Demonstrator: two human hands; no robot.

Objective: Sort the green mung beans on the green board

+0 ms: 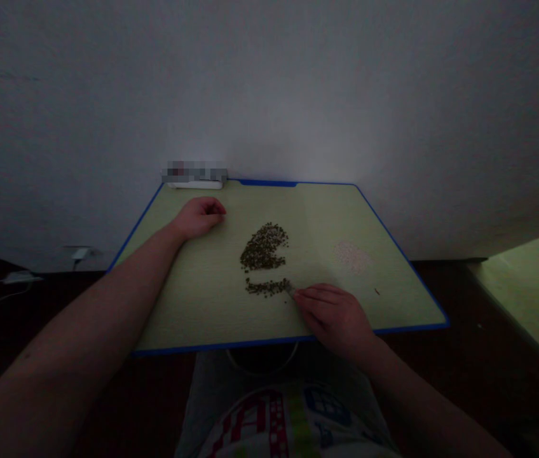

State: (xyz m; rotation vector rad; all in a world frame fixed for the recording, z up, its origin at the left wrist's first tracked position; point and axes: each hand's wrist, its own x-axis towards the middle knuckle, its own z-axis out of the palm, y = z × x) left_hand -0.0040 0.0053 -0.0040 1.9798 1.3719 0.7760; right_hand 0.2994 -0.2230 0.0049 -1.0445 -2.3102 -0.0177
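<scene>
On the left part of the small table rests my left hand, its fingers loosely curled and nothing visible in them. My right hand is closed in a pinch near the front edge. A small greyish tool pokes out from its fingertips; its exact kind is too dim to make out. The tool's tip touches the right end of a narrow strip of dark beans or seeds. Just behind that strip lies a larger pile of dark beans or seeds. Pale grains are spread to the right.
A white power strip, partly pixelated, is at the table's back left corner. A grey wall stands behind. One small dark stick-like bit lies at the right. Cables and a white plug are at the left.
</scene>
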